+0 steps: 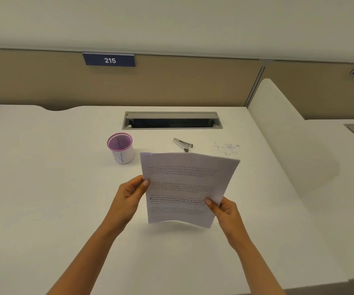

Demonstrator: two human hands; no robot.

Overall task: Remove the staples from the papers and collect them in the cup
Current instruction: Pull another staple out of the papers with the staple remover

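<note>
Both my hands hold a stack of printed papers (184, 184) lifted above the white desk. My left hand (132, 193) pinches its left edge, thumb on top. My right hand (223, 209) pinches the lower right edge. A white cup (121, 151) with a purple rim stands on the desk beyond and left of the papers. A metal staple remover (183, 144) lies just behind the papers' top edge. Several loose staples (228, 148) are scattered on the desk to the right of it.
An open cable tray (172, 120) is set into the desk (44, 188) at the back. A beige partition with a sign "215" (109, 60) runs behind. A white divider (288, 135) closes off the desk's right side.
</note>
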